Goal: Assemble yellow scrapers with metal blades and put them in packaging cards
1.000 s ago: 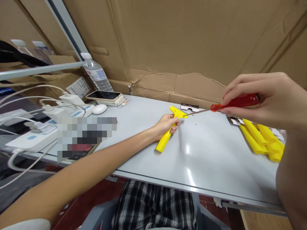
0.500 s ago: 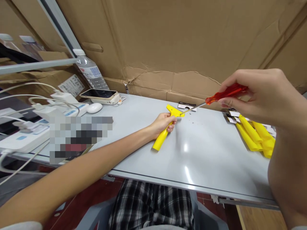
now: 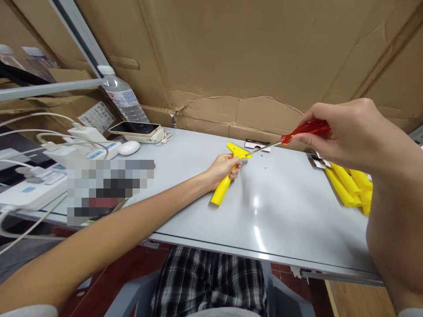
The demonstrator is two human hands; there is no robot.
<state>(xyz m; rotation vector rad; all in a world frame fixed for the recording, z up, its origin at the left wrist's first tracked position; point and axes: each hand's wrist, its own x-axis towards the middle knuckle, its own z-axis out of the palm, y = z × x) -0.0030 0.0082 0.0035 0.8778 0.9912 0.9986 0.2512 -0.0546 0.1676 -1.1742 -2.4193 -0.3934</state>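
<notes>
My left hand [image 3: 224,171] is closed around the neck of a yellow scraper [image 3: 221,191], whose T-shaped head points away from me on the table. In my right hand [image 3: 352,127] is a screwdriver with a clear red handle [image 3: 309,130], pinched between thumb and fingers. Its metal shaft slants down to the left, and the tip meets the right side of the scraper's head, at what looks like a screw spot. Tiny screws or bits [image 3: 265,167] lie just right of the head. A black-and-white card [image 3: 257,145] lies behind them.
Several yellow scrapers [image 3: 343,185] with cards lie at the right, partly behind my right arm. On the left are a phone [image 3: 135,128], a white mouse [image 3: 128,148], a water bottle [image 3: 124,99] and power strips [image 3: 36,187] with cables. A cardboard wall [image 3: 231,53] stands behind the table.
My right hand has turned slightly and shifted a little left with the screwdriver. The tip stays at the scraper's head, and my left hand keeps its grip.
</notes>
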